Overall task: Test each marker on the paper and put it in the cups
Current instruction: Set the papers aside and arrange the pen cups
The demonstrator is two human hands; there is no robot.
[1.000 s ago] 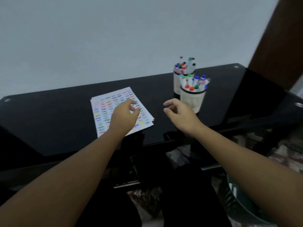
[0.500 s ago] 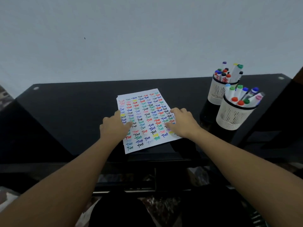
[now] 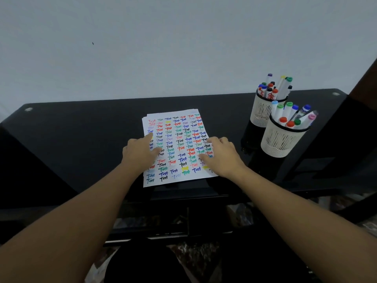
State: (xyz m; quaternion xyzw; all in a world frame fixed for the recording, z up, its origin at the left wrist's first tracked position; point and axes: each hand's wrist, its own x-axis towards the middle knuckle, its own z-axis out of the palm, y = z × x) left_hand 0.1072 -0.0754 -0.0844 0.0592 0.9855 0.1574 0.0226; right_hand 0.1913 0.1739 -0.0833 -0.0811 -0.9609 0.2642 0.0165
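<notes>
My left hand (image 3: 140,153) and right hand (image 3: 221,155) lie flat, fingers relaxed and grasping nothing, pressing the paper (image 3: 176,146) at its 9 and 3 o'clock edges. Under it, the glossy black surface (image 3: 81,135) runs back to a plain pale wall (image 3: 163,48). At 2 o'clock from my right fingers stand two mesh cups (image 3: 280,141), touching, full of markers (image 3: 285,113).

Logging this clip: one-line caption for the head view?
Both hands, left hand and right hand, rest on the test-covered paper; two marker-filled cups stand right.
</notes>
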